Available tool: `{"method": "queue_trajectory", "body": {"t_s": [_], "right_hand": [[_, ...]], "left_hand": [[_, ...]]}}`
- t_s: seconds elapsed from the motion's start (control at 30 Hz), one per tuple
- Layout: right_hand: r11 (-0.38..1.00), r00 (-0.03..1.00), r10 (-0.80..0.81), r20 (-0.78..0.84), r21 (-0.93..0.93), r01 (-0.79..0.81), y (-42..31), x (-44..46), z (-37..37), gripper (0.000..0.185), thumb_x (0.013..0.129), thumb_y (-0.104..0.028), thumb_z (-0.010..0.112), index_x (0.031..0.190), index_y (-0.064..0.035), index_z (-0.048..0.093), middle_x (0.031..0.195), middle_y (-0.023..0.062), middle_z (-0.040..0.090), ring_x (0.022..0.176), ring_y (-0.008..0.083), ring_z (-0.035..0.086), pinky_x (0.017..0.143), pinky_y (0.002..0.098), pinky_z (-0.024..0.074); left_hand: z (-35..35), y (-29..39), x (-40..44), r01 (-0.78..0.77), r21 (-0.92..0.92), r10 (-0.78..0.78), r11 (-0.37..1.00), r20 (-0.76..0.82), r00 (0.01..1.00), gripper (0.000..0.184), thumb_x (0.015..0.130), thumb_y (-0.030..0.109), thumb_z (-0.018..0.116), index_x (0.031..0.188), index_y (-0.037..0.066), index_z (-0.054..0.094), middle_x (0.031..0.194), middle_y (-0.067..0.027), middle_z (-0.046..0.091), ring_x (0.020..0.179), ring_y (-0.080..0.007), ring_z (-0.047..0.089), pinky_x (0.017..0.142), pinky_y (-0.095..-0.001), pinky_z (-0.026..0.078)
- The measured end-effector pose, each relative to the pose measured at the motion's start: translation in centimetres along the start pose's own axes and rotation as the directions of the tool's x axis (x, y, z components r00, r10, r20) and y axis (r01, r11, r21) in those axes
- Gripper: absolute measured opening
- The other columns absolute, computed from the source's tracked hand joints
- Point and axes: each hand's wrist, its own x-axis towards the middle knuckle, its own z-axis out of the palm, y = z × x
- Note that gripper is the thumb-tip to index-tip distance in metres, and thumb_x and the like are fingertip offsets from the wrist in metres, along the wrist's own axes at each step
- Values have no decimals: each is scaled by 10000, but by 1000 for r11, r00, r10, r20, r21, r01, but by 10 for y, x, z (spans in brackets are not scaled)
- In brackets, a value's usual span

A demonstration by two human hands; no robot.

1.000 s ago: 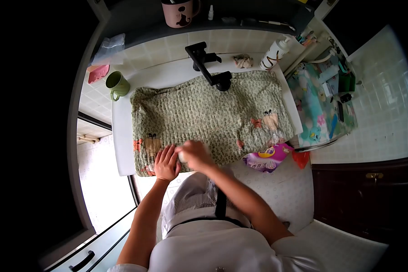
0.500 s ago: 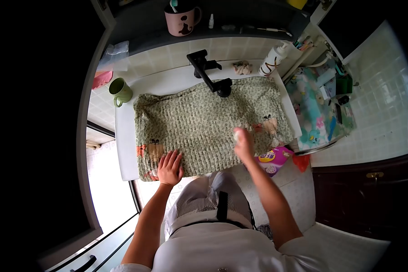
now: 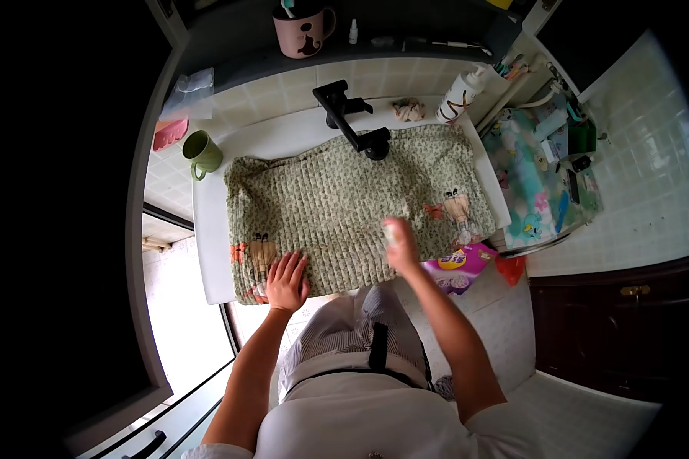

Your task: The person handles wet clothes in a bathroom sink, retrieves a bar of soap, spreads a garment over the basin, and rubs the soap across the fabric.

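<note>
A single head-worn view looks forward and steeply down; the wearer's shirt (image 3: 360, 424) fills the bottom centre; the quilted floral cloth (image 3: 321, 199) lies close at mid-frame; the dark shelf (image 3: 245, 65) crosses the top; wide-angle curvature bends the edges, with black corners.

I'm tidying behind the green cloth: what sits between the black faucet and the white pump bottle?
In the head view, one small crumpled beige bundle sits between the faucet and pump bottle; its exact nature is unclear.
</note>
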Motion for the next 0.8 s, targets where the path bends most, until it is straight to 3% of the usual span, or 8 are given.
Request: {"method": "queue_trajectory", "body": {"t_s": [0.1, 0.17, 0.23, 0.37, 0.47, 0.6, 0.7, 0.8], "right_hand": [[993, 984, 115, -134, -22, -119, 15, 6, -15, 592, 597, 202, 575, 1100, -106, 529, 1048, 97, 569, 950, 292, 578, 845, 370, 462], [996, 995, -1, -99, -90, -8, -12, 3, 3, 569, 598, 179, 602, 1093, -94, 535, 1016, 84, 578, 962, 287, 573, 831, 378, 462], [973, 989, 145, 9, 179, -145, -43, -17, 58, 552, 615, 139, 627, 1098, -115, 545, 986, 79, 582, 971, 293, 563, 827, 398, 450], [957, 969, -195, 154, 244, 154, -118, -13, 98, 573, 612, 134, 616, 1087, -179, 549, 953, 79, 548, 928, 298, 542, 793, 404, 435], [955, 931, -222, 291, 256, 147, -103, -12, 88, 586, 617, 146, 616, 1102, -175, 547, 970, 72, 557, 935, 275, 548, 793, 392, 439], [986, 805, -53, 591, -95, 135, -20, 1, 50, 595, 659, 83, 676, 1154, -207, 520, 995, 55, 561, 955, 254, 552, 805, 387, 448], [885, 944, -96, 316, -407, 226, 4, -1, -2, 663, 678, 35, 699, 1251, -232, 501, 1133, 48, 529, 1011, 263, 529, 843, 402, 446], [898, 945, -37, 326, -403, 174, -4, -4, -2, 735, 694, -20, 711, 1330, -280, 451, 1214, 70, 482, 1111, 275, 473, 960, 432, 395]], "left_hand": [[-1, 1, 0, 1, 18, -1, 1000, 6, 1000, 532, 793, 232, 503, 1315, 129, 500, 1387, -92, 474, 1277, -277, 441, 1063, -454, 317], [2, 2, 1, -5, 18, 6, 1000, -11, 1000, 522, 797, 233, 500, 1308, 127, 506, 1378, -95, 483, 1270, -281, 451, 1058, -454, 322], [0, 1, 1, -3, 18, 4, 1000, -21, 1000, 515, 796, 223, 495, 1300, 119, 511, 1370, -99, 492, 1263, -286, 458, 1057, -455, 325], [9, -2, -2, 6, 1, -6, 1000, -44, 999, 505, 795, 207, 488, 1287, 99, 517, 1359, -109, 500, 1255, -296, 468, 1059, -458, 326], [5, -1, -1, -6, 5, 6, 1000, -33, 999, 496, 799, 207, 489, 1280, 92, 520, 1357, -113, 500, 1255, -299, 466, 1059, -459, 326], [-4, 4, 2, -14, 6, 14, 1000, -24, 1000, 491, 795, 196, 496, 1273, 92, 526, 1361, -113, 496, 1261, -299, 459, 1060, -461, 325], [-1, 0, 0, -29, 32, 30, 999, -15, 999, 508, 806, 234, 507, 1300, 117, 503, 1381, -107, 477, 1269, -294, 448, 1053, -452, 323], [3, 1, -2, -17, 17, 18, 1000, -27, 999, 509, 801, 233, 513, 1299, 129, 513, 1385, -101, 474, 1275, -288, 441, 1053, -453, 323]]}}
